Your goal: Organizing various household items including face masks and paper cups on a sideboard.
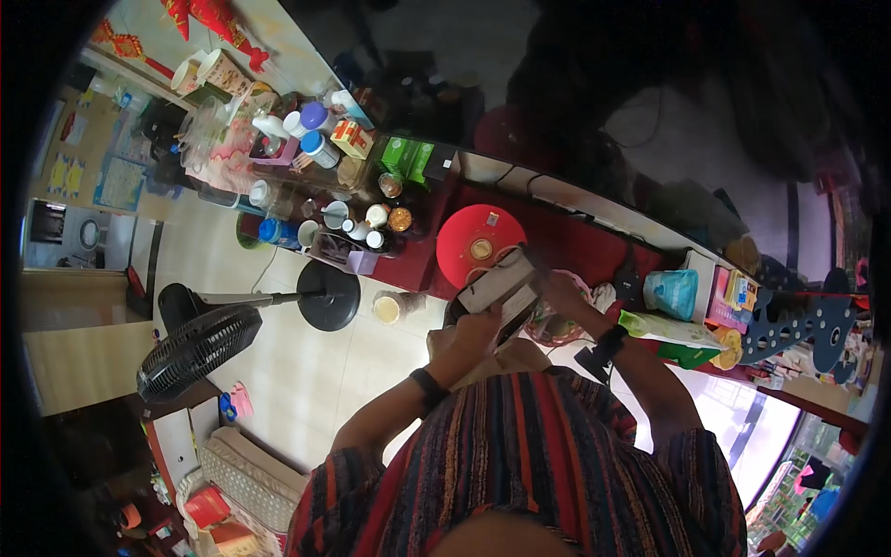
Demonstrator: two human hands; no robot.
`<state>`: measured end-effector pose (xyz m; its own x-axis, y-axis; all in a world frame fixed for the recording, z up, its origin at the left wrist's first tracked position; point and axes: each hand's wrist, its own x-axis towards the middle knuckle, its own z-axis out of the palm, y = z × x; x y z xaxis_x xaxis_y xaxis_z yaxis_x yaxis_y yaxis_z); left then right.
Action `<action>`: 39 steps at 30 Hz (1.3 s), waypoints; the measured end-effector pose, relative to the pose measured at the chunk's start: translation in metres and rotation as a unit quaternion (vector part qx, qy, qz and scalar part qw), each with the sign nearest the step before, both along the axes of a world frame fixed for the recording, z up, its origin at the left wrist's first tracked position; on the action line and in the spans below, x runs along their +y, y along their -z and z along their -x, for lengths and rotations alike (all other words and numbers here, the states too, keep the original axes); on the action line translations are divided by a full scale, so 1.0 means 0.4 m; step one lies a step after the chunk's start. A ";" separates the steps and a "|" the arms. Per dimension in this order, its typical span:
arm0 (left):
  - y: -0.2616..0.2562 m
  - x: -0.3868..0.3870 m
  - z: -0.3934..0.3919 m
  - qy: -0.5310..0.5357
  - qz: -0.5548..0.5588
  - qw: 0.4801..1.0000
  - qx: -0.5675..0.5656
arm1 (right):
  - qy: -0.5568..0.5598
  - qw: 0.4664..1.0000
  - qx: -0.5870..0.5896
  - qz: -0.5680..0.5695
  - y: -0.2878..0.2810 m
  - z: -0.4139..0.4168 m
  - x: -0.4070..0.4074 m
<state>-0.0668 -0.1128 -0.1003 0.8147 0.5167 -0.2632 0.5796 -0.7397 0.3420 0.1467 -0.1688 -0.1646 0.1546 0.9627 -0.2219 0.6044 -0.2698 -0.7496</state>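
Note:
A grey and black bag with a thin strap (495,280) is held in front of my body, over the edge of the dark red cabinet. My left hand (477,335) grips its lower side, with the fingers closed near a lighter flap or pocket. At the bag's right end is my right hand (562,292), blurred, its fingers partly hidden by the bag. Behind the bag lies a round red lid or stool top (480,240) on the cabinet. A woven basket (557,331) stands below my right hand.
Bottles and jars (376,216) crowd the cabinet's left part. A large dark television screen (592,90) rises behind it. A black standing fan (202,341) and a clear container (390,307) are on the tiled floor at left. A blue packet (670,294) lies on the right.

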 end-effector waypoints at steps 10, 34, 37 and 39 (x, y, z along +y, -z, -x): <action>-0.011 0.017 -0.004 -0.001 0.028 0.999 -0.018 | -0.015 0.996 -0.050 -0.066 0.161 -0.036 -0.013; 0.005 0.018 -0.004 0.006 0.055 0.997 0.050 | -0.046 0.997 -0.056 0.013 0.094 -0.004 -0.007; 0.017 0.023 -0.010 -0.011 0.057 0.997 0.044 | -0.013 0.999 -0.031 -0.024 0.069 0.017 0.005; 0.010 0.030 0.002 -0.006 0.048 0.999 0.013 | 0.009 0.999 -0.021 -0.035 0.057 0.012 0.008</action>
